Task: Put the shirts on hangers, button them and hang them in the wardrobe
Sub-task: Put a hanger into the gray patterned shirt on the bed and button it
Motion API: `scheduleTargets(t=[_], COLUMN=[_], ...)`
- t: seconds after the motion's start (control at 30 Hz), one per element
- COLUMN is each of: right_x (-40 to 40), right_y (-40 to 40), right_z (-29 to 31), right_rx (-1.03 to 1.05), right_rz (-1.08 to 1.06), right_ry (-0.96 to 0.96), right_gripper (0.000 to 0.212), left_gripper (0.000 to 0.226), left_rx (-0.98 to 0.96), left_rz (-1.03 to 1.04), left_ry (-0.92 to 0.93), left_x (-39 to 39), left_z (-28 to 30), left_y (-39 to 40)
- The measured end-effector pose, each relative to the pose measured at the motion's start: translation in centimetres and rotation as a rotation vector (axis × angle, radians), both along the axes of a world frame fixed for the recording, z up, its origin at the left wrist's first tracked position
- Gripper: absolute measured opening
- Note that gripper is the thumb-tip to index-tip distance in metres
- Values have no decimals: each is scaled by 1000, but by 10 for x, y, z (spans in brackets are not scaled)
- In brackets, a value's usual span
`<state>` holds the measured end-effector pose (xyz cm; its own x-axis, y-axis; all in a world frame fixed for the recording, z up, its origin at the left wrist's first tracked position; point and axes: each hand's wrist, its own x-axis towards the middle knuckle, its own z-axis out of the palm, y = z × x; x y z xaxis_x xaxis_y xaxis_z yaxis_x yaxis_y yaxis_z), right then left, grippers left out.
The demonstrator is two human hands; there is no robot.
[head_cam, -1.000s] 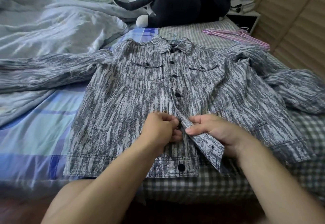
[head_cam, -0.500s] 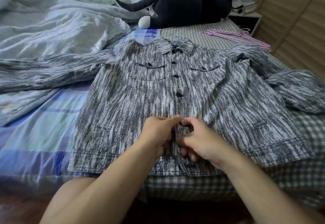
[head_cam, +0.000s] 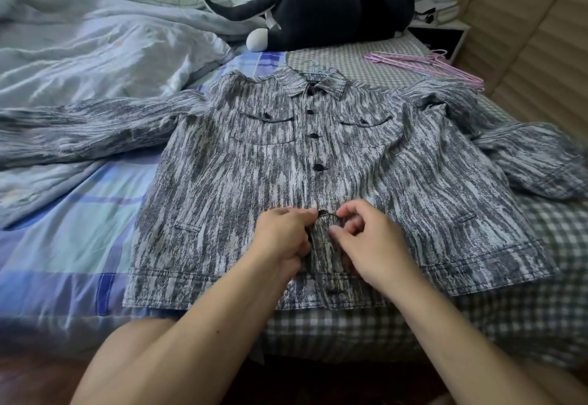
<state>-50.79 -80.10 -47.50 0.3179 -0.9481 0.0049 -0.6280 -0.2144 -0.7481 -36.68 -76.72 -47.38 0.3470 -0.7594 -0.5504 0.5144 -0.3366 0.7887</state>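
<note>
I see the grey-and-white streaked button-front shirt [head_cam: 241, 181] lying flat on the checked bed [head_cam: 350, 331]. My left hand [head_cam: 281, 236] and right hand [head_cam: 370, 242] both have a pinching grip on its placket beside a dark button [head_cam: 324, 213].

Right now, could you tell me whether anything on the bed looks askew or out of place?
Nothing looks damaged. The grey shirt lies flat, but its right sleeve is bunched and folded back, and loose pink hangers lie near the bed's far edge.
</note>
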Motion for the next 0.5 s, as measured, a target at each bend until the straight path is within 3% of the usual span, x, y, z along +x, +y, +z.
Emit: scheduleTargets(t=[0.17,0.27,0.33,0.5], right_x=[8,10,10,8], right_y=[-3,-3,-1,-7], right_z=[-3,-5,-2,19], right_rx=[-45,-23,132,759], right_rz=[-27,-32,-23,-119], right_ry=[-2,54,-24,-473], right_gripper=[21,14,10,21], left_gripper=[15,18,21,31], left_rx=[-33,-38,-55,-155], left_rz=[-15,-20,-13,50], left_ry=[147,151,95,-133], left_x=[5,6,3,-9], left_z=[-6,-8,-7,-8], left_y=[-2,0,4,10])
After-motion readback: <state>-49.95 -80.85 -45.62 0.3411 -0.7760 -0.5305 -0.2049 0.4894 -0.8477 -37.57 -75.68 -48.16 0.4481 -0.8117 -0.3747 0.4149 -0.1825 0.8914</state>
